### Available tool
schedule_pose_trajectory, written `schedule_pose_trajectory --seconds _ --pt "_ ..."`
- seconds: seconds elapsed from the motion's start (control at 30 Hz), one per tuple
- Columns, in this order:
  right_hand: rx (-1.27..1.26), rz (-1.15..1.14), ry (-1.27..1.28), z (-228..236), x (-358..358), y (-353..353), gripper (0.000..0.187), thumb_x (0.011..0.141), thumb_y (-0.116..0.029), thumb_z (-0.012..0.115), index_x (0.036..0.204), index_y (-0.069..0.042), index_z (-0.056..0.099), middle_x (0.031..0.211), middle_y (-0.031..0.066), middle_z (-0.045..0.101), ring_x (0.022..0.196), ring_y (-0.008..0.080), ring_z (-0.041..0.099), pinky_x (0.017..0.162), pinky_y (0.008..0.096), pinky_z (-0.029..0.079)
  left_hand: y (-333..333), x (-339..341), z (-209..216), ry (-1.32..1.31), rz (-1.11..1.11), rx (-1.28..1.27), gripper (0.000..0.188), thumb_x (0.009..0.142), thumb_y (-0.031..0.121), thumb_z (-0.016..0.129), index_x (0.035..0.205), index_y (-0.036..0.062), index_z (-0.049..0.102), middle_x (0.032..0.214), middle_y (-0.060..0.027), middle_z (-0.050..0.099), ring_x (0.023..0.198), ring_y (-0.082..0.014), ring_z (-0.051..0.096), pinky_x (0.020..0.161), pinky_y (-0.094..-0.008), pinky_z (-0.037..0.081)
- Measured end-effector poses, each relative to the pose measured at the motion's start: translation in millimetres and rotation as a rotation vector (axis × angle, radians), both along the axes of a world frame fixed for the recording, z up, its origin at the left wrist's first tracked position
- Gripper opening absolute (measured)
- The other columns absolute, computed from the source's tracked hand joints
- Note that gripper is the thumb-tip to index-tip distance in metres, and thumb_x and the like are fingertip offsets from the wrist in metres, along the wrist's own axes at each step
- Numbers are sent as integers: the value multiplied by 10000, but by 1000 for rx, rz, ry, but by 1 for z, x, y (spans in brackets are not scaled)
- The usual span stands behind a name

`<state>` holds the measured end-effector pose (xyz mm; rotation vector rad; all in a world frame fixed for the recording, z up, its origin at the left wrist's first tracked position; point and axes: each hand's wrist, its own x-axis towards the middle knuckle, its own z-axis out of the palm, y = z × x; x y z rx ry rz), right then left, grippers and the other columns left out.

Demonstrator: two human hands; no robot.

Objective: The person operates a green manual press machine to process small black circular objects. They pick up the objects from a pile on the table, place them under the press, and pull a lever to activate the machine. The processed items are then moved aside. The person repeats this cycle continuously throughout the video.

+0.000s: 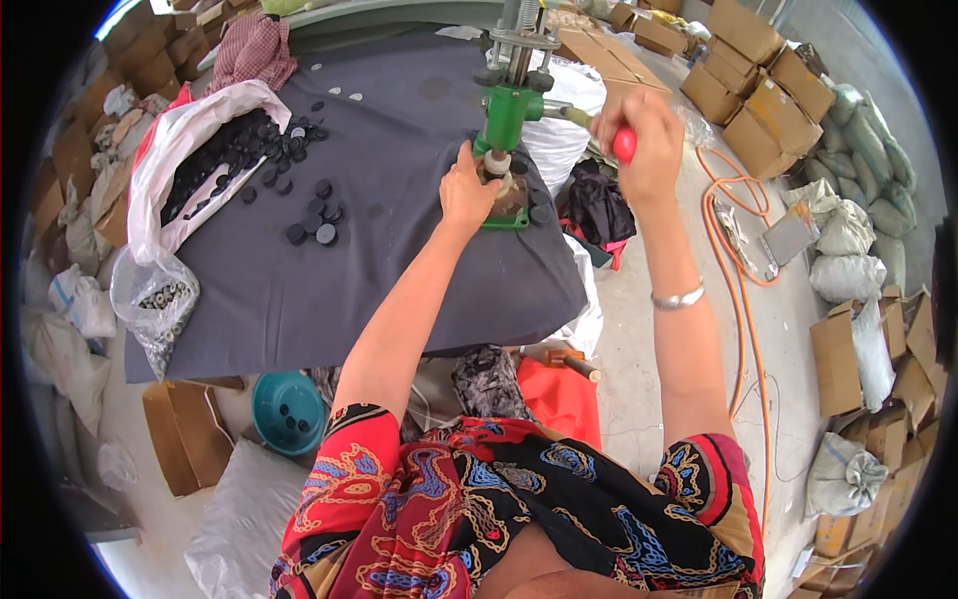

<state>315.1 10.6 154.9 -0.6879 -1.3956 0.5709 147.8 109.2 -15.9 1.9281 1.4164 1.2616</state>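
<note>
Since the basin (265, 399) stands on the floor at 8 o'clock, low by the person's left side, a careless knock could tip out the discs (289, 423) in it. At 9 o'clock, the clear bag (130, 284) of small parts hangs over the edge of the surface (249, 309), and a tug on the cloth might drag it off. The graver risk sits at 12 o'clock: the left hand (464, 200) has thumb and forefinger spread about the foot of the press (507, 115); whether they pinch a part, I cannot tell. The right hand, toward 1 o'clock (649, 150), is closed round the lever (564, 112) at its red knob (625, 145), so pulling before those fingers clear could crush a fingertip or set a part crooked. At 10 o'clock, loose discs (326, 234) could scatter if brushed, and the gaping white bag (150, 215) beyond could spill more.
</note>
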Motion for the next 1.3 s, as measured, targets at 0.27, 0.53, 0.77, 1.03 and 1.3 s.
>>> schedule_pose_trajectory --seconds 0.27,0.53,0.77,1.03,1.3 --pt "354 -103 -284 -104 1 -21 194 857 -70 536 673 -12 513 597 32 497 559 170 475 807 405 496 -44 -63 0 76 44 163 532 733 67 714 1241 18 561 1109 -155 661 1035 -375 591 897 -451 474" --pt "62 -44 -180 -34 2 -19 211 917 -144 533 758 -7 561 676 44 569 611 101 526 578 239 417 -73 -183 -20 514 440 327 343 800 95 644 1140 52 645 1205 -103 633 1045 -311 574 862 -435 477" --pt "-33 78 19 18 12 23 212 911 -163 517 753 -29 559 616 53 560 548 124 540 507 249 419 -78 -202 -39 654 395 254 367 785 107 669 1142 27 636 1217 -120 622 1039 -325 574 865 -444 475" --pt "-95 53 -1 49 17 46 239 884 -220 538 751 -23 553 576 56 529 494 144 514 538 286 456 -74 -199 -31 487 497 163 356 774 159 712 1105 44 646 1090 -121 640 982 -325 591 838 -430 497" --pt "-173 34 73 67 14 53 241 863 -211 553 735 -7 547 563 80 519 469 165 501 520 309 457 -60 -195 -36 528 548 105 342 752 181 744 1066 75 660 982 -117 666 956 -318 591 811 -420 507"
